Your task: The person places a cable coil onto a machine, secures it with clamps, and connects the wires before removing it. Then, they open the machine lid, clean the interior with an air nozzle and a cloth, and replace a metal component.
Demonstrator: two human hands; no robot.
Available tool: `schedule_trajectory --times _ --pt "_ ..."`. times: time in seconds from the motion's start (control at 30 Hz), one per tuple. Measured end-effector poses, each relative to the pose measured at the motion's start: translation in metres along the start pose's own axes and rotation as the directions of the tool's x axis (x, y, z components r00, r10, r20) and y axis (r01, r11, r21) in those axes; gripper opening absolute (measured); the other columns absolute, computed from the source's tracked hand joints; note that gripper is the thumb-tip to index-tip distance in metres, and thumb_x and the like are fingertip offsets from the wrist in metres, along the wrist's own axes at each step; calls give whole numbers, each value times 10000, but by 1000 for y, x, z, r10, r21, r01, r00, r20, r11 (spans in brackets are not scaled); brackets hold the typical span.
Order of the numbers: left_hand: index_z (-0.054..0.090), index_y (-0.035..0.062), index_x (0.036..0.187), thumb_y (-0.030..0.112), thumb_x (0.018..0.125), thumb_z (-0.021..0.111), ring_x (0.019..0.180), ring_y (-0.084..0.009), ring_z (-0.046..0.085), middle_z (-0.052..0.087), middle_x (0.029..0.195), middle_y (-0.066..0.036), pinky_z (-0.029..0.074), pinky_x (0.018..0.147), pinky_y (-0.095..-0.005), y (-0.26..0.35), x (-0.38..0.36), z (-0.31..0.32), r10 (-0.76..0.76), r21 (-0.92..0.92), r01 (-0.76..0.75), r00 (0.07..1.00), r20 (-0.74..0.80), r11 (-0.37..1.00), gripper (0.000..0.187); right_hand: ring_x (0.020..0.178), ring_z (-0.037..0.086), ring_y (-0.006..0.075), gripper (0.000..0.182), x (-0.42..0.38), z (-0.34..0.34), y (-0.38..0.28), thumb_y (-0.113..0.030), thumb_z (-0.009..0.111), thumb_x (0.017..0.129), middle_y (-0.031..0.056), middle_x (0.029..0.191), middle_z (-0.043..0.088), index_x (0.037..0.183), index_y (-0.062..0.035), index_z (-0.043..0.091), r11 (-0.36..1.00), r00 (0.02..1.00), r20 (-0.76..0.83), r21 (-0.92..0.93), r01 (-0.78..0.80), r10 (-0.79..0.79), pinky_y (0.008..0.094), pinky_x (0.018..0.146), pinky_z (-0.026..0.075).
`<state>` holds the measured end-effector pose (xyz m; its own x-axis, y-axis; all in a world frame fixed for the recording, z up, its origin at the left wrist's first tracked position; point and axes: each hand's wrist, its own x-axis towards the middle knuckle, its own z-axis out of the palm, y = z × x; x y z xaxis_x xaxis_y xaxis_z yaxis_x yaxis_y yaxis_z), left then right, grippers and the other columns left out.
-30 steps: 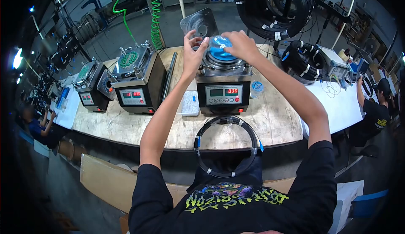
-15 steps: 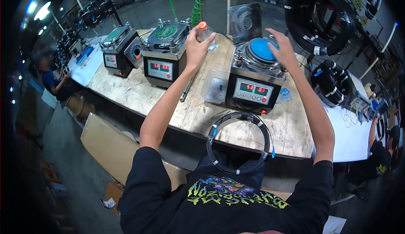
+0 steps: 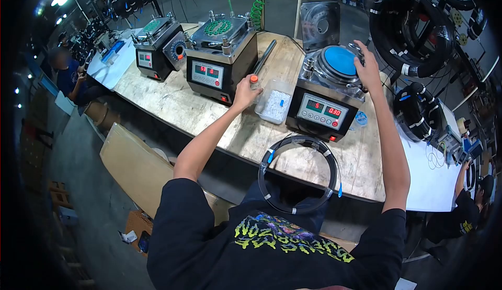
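Note:
My left hand (image 3: 247,94) is closed round a small bottle with an orange cap (image 3: 254,79), low over the wooden bench, just left of a clear tray (image 3: 272,113) holding white material and a blue piece. My right hand (image 3: 367,69) rests at the right edge of the nearest machine (image 3: 323,113), its fingers bent beside the round blue pad (image 3: 340,60); whether they grip a part there is hard to see. The machine's hinged lid (image 3: 320,26) stands raised behind the pad. A coil of black cable (image 3: 263,180) lies at the bench's front edge.
Two similar machines (image 3: 222,62) (image 3: 157,54) stand to the left on the wooden bench (image 3: 235,133). Large black cable coils (image 3: 384,39) hang at the right. One person (image 3: 69,78) sits far left, another (image 3: 460,206) far right.
My left hand has lowered the bottle towards the bench, beside the tray. My right hand has moved from above the blue pad to the machine's right edge. The display digits differ.

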<state>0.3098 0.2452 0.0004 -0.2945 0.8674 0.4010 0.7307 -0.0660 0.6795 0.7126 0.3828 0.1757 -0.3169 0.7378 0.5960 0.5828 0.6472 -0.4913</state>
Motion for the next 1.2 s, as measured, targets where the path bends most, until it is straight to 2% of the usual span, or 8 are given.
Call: schedule_trajectory --times 0.3,0.4,0.5,0.6,0.73,0.87,1.0,1.2 --pt "410 187 1558 858 794 602 1213 -396 659 679 1291 -236 512 1027 -541 79 70 -40 -365 592 35 816 448 805 1034 1162 612 421 550 -3 4 0 -104 637 950 263 1198 630 1478 -197 514 999 998 -40 5 -52 52 469 1026 471" --pt "393 98 1572 765 821 682 1149 -426 676 686 1206 -291 539 977 -531 97 118 -33 -128 435 -64 909 396 898 1045 1146 612 437 546 -3 8 6 -99 623 953 274 1179 631 1481 -178 505 1000 996 -92 16 -12 14 481 1017 472" --pt "343 89 1599 515 902 780 978 -230 710 688 1234 -148 587 855 -422 157 160 -35 126 -446 115 871 476 888 927 1176 607 429 511 -4 8 4 -78 595 969 276 1232 629 1468 -150 509 998 993 -101 28 -59 61 478 1033 465" --pt "487 25 1443 292 925 802 933 -188 698 687 1200 -127 620 826 -391 197 176 -22 193 -580 153 850 491 800 662 1202 598 427 487 -4 7 0 -58 573 978 275 1269 625 1457 -128 514 996 990 -114 44 -73 78 471 1054 453" --pt "690 -13 1150 164 886 799 897 -169 695 736 996 -85 589 732 -353 211 177 2 72 -419 79 940 332 905 337 1135 606 440 455 -7 5 -5 -93 554 998 269 1194 628 1449 -154 533 999 990 -137 42 -35 41 478 1008 469" --pt "703 -30 1087 126 885 772 764 -227 719 755 926 -185 560 730 -404 200 167 21 387 -317 -366 922 4 875 265 1109 610 420 416 -8 -3 -27 -139 560 1011 241 1193 624 1426 -167 568 999 973 -231 53 13 0 482 982 483" --pt "658 -64 1071 164 941 720 700 -289 689 673 790 -243 508 667 -412 234 132 1 391 -177 -379 919 38 908 270 1062 639 373 470 -5 -4 -34 -265 626 1006 205 1097 663 1444 -112 549 998 965 -262 59 11 5 453 959 495" --pt "524 228 1483 60 939 645 930 -339 719 670 1231 -112 581 747 -455 256 116 -19 815 173 -806 578 28 566 582 966 701 276 533 4 -1 -102 -358 715 963 186 1051 696 1283 35 551 858 878 -314 481 -180 360 380 838 534"
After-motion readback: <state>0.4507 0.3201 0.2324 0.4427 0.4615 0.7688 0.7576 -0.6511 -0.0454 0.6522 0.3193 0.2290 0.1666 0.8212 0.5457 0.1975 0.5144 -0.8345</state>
